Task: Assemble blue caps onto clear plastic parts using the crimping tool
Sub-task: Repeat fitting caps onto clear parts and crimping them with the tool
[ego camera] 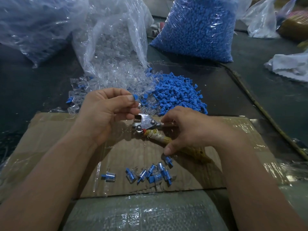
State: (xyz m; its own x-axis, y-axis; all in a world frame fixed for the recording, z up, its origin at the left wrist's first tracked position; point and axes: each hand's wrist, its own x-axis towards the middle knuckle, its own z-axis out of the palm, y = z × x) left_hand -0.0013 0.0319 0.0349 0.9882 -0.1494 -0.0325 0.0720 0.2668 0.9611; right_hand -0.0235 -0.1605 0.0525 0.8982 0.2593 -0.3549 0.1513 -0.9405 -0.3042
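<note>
Head view, hidden: the right grip (191, 129) covers most of the handles of the crimping tool (147, 122). Only its metal head and a cord-wrapped, yellowish stretch of one handle show.
Head view, hard to make out: whether a clear part sits under the fingers of the left grip (106, 114) cannot be told.
Head view, cut off: the bags at the far side run past the top edge.
Left grip: pinches a blue cap (135, 97) between thumb and forefinger, and the cap pokes out at the fingertips.
Right grip: curled round the tool's handles, thumb down on the near handle.
Crimping tool: its head lies between the two grips, just under the left grip's fingertips, on the cardboard (58, 139).
Finished pieces (150, 175): scattered on the cardboard on the person's side of both grips, the closest just below the right grip's thumb.
Loose blue caps (180, 95): heaped on the counter (266, 89) beyond the right grip.
Loose clear parts (120, 79): beyond the left grip, spilling from an open bag (113, 39).
Blue-cap bag (200, 27): far beyond the right grip.
</note>
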